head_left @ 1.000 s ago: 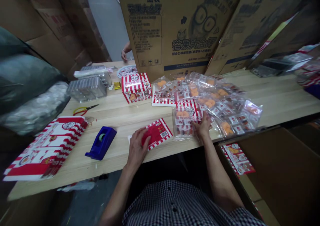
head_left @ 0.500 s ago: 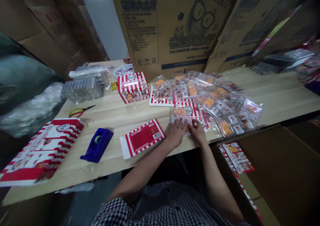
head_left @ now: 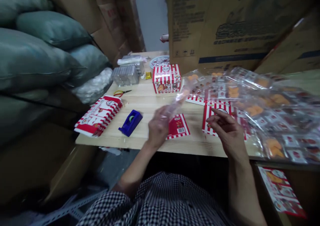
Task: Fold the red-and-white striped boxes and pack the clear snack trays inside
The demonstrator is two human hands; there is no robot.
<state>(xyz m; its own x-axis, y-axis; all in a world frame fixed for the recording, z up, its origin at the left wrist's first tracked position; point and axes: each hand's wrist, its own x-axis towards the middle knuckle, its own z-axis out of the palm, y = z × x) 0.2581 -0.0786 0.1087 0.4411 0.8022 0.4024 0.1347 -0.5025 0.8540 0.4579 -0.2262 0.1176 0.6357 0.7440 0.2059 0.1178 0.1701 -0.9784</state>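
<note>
Through the head camera I see the left hand (head_left: 157, 130) raised just off the counter (head_left: 140, 142), its fingers (head_left: 160, 118) closed around the narrowed end of a clear plastic bag (head_left: 176, 103). The bag angles up toward the back of the counter, above a red-and-white printed carton blank (head_left: 178, 127). Blur softens the grip, but I read it as a real hold. The right hand (head_left: 228, 131) holds nothing: its fingers (head_left: 218, 115) are released and loosely spread over a second striped carton blank (head_left: 215, 117), and I cannot tell whether they touch it.

As for what is done and what is left, one striped carton (head_left: 166, 79) stands made up near the back of the counter. A stack of flat striped cartons (head_left: 97, 116) lies at the left, not yet made up. To the right, a spread of sealed snack packets with orange pieces (head_left: 271, 107) covers much of the counter, and I see none of them boxed. A blue tape dispenser (head_left: 130, 122) sits near the stack, with scissors (head_left: 121, 92) behind it.
</note>
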